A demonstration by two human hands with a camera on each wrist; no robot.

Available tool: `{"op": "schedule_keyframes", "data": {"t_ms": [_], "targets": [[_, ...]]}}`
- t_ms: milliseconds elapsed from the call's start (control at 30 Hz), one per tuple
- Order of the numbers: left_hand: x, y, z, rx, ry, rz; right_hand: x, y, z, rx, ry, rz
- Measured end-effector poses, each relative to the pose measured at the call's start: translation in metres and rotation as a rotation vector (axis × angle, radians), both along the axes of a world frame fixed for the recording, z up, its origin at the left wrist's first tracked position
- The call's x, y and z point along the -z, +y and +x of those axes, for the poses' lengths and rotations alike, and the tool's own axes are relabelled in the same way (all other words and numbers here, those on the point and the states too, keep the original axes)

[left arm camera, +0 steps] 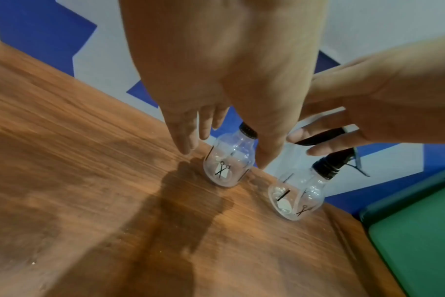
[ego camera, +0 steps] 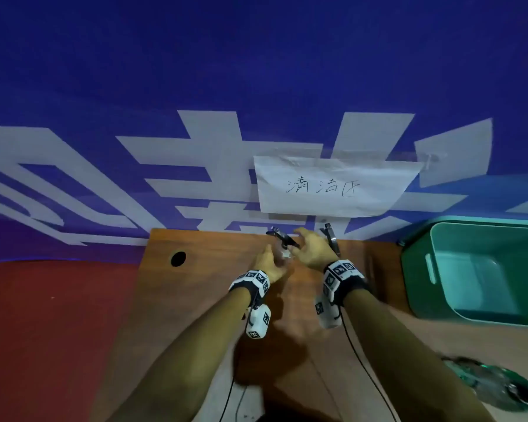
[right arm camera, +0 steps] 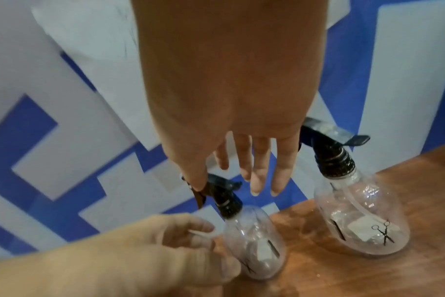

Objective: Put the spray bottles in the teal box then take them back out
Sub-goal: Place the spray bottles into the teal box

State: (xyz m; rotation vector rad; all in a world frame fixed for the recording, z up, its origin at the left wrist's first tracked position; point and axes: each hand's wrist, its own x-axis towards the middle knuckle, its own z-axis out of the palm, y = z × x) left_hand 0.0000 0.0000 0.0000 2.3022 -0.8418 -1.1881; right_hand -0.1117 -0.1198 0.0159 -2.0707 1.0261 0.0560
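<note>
While both spray bottles stand upright at the far edge of the desk (ego camera: 195, 300), necks pointing up, we note the left hand (left arm camera: 216, 80) nearer the left bottle (left arm camera: 228, 162), fingers straight and spread either side of its body, gripping nothing yet. The right hand (right arm camera: 224, 100) hovers with fingers extended between the two triggers, holding nothing; the right bottle (right arm camera: 361, 221) stands just to its right. Both are clear bulb-shaped plastic with black trigger heads and a scissors print. The teal box (ego camera: 415, 269) sits at the desk's right edge, nothing visible in it.
</note>
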Motion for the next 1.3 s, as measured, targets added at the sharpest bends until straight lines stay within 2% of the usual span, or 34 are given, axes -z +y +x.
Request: {"op": "schedule_keyframes", "data": {"t_ms": [133,267,600,1000,1300], "targets": [[0.018,-0.009,0.009,0.028,0.024,0.007,0.006,-0.003,0.016,-0.126,0.164,-0.027],[0.022,-0.019,0.019,0.052,0.048,-0.032,0.019,-0.005,0.025,-0.160,0.241,-0.083],[0.022,-0.026,0.022,0.022,-0.062,-0.018,0.022,-0.008,0.036,-0.348,0.284,-0.258],[0.038,-0.020,0.010,-0.105,-0.141,-0.052,0.037,0.009,0.040,-0.200,0.234,-0.233],[0.040,-0.022,0.012,-0.123,-0.165,-0.033,0.041,0.007,0.032,-0.225,0.184,-0.273]]}}
